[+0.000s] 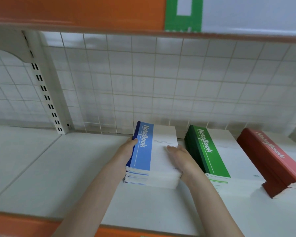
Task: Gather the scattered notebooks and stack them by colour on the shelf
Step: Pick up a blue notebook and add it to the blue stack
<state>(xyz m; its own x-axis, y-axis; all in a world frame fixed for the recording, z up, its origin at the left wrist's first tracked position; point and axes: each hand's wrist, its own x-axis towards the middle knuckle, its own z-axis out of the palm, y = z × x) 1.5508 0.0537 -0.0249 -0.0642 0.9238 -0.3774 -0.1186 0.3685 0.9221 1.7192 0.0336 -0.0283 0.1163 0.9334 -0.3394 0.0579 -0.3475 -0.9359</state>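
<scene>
The left hand pressed flat against the spine side of the blue stack, fingers curled round its far left corner. The right hand lay open on the top cover and down the stack's right side, so both hands clasped the stack between them rather than clenching on any single notebook. The blue stack sat on the shelf towards the back, close to the wire grid, its lower notebooks slightly stepped out at the near end.

Just right of it stood the green stack, close but apart, and further right the red stack, near the shelf's right end. The left half of the shelf was bare.

The step looked like squaring up the blue pile. To do that well, the hands would best squeeze evenly from both sides, then tap the near edge so the stepped-out lower notebooks come flush, keeping the spines parallel with the green stack and leaving the gap between them. Pushing too hard rightwards could shove it into the green stack.
</scene>
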